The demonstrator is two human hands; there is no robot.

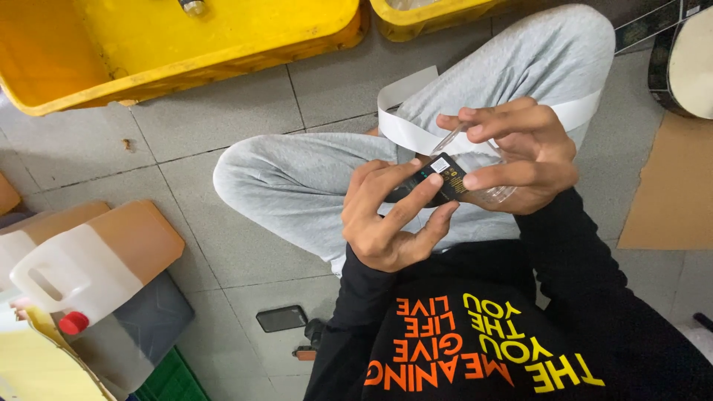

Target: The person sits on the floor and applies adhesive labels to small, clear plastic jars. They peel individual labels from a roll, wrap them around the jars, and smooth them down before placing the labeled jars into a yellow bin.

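Observation:
I sit cross-legged in grey trousers on a tiled floor. My right hand [520,152] grips a small clear bottle [496,191] lying on its side over my lap. A black label [448,177] with a small white square sits on the bottle. My left hand [394,215] presses that label down with thumb and forefinger. A long white backing strip [405,130] loops from behind my right hand across my knee.
Yellow plastic crates [171,44] stand at the top. A big white jug with a red cap [89,267] lies at the left beside a green crate [171,379]. A dark phone [281,318] lies on the floor. Brown cardboard [668,193] and a label roll [687,63] are at the right.

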